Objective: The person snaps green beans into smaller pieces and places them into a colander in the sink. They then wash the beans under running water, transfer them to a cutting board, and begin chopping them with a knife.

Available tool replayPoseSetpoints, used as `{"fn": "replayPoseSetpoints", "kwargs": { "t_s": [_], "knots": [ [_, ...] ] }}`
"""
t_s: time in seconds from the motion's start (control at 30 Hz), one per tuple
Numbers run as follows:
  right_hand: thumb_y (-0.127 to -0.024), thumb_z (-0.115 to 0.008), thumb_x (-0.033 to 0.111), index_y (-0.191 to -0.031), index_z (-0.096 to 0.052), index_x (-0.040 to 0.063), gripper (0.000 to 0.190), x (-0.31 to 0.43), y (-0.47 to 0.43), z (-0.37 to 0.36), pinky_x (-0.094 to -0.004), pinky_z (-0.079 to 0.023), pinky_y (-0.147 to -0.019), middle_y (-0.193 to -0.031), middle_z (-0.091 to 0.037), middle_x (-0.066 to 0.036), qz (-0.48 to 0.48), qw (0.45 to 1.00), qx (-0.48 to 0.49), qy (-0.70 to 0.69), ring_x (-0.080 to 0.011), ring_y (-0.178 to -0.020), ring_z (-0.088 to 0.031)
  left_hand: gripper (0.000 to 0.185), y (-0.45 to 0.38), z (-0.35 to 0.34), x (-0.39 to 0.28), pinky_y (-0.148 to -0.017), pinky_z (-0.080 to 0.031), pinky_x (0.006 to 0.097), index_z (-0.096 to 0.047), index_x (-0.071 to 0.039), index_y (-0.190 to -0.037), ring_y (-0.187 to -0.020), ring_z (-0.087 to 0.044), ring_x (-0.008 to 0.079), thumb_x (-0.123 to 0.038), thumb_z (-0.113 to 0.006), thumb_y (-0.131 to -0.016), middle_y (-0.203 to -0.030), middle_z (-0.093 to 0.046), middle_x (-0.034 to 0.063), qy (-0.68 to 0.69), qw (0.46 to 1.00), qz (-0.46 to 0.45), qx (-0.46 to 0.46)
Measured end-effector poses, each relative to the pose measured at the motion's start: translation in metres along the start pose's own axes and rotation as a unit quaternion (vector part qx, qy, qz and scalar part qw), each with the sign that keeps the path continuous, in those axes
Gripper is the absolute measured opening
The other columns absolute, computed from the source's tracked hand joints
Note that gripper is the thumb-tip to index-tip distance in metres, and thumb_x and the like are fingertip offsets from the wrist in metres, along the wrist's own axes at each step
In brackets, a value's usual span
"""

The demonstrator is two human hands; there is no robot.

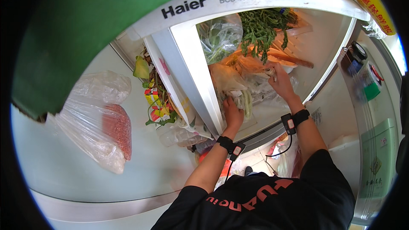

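Note:
Both my hands reach into an open Haier refrigerator [182, 9]. My right hand [281, 81] has its fingers closed on the gathered edge of a clear plastic bag [260, 84]. At the lower left of the shelf, my left hand [232, 113] touches another clear bag beside pale green stalks [246, 102]; its fingertips are partly hidden, so a grip cannot be made out. Between the hands lie crumpled, yellowish plastic bags [227, 78]. Leafy greens [263, 27] hang above them, next to a clear bag of green vegetables [223, 38]. A brown wooden-looking handle [300, 62] juts out behind my right hand.
Door shelves at the right hold lidded jars [358, 51] and a green box [377, 159]. At the left, a plastic bag with a red-brown packet [117, 127] lies on a pale surface. A potted-looking plant [140, 68] stands beside the refrigerator. Green cloth-like material [64, 38] covers the upper left.

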State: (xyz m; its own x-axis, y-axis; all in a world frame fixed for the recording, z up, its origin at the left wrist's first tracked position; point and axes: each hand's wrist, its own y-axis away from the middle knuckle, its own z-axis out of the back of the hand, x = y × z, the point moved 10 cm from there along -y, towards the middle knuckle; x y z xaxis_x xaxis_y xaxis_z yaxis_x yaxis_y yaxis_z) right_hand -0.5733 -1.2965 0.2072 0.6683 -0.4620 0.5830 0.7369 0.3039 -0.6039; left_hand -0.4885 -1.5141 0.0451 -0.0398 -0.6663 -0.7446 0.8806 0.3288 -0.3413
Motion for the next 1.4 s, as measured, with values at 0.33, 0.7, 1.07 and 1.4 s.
{"fn": "replayPoseSetpoints", "kwargs": {
  "t_s": [0.33, 0.7, 1.07, 1.4],
  "knots": [
    [-0.079, -0.063, -0.003, -0.122, -0.060, 0.011, 0.046, 0.019, 0.000, -0.035, -0.0447, -0.052, -0.093, -0.126, -0.060, -0.016, 0.044, 0.996, 0.002, 0.073, -0.0379, -0.115, -0.062, 0.074, 0.001, -0.014, 0.014, -0.107, -0.044, 0.0493, -0.038, 0.006, -0.143, -0.126, -0.049, 0.0494, 0.003, -0.072, -0.078, -0.134, -0.043, 0.0272, 0.000, 0.999, 0.007, 0.037],
    [-0.084, -0.069, 0.020, -0.130, -0.063, 0.008, 0.048, 0.053, -0.057, -0.126, -0.0487, -0.049, -0.102, -0.142, -0.058, -0.017, 0.095, 0.991, 0.059, 0.070, -0.0394, -0.123, -0.059, 0.075, -0.004, -0.023, 0.017, -0.112, -0.040, 0.0494, -0.034, 0.010, -0.144, -0.130, -0.044, 0.0505, -0.001, -0.075, -0.081, -0.136, -0.040, 0.0312, 0.015, 0.997, -0.041, 0.060],
    [-0.083, -0.074, 0.016, -0.144, -0.049, 0.008, 0.066, 0.045, -0.180, -0.230, -0.0505, -0.049, -0.105, -0.148, -0.049, -0.026, 0.112, 0.986, 0.016, 0.122, -0.0463, -0.133, -0.051, 0.074, 0.001, -0.030, 0.030, -0.110, -0.039, 0.0453, -0.034, 0.006, -0.147, -0.128, -0.045, 0.0457, 0.001, -0.071, -0.083, -0.140, -0.038, 0.0294, 0.050, 0.997, -0.025, 0.044],
    [-0.090, -0.072, 0.026, -0.128, -0.064, 0.005, 0.044, 0.023, -0.180, -0.202, -0.0444, -0.052, -0.100, -0.137, -0.060, -0.024, 0.006, 0.994, 0.016, 0.106, -0.0397, -0.125, -0.060, 0.069, 0.006, -0.026, 0.019, -0.110, -0.040, 0.0431, -0.035, 0.007, -0.143, -0.130, -0.044, 0.0458, -0.007, -0.071, -0.086, -0.139, -0.037, 0.0293, 0.111, 0.993, -0.022, 0.043]
  ]
}}
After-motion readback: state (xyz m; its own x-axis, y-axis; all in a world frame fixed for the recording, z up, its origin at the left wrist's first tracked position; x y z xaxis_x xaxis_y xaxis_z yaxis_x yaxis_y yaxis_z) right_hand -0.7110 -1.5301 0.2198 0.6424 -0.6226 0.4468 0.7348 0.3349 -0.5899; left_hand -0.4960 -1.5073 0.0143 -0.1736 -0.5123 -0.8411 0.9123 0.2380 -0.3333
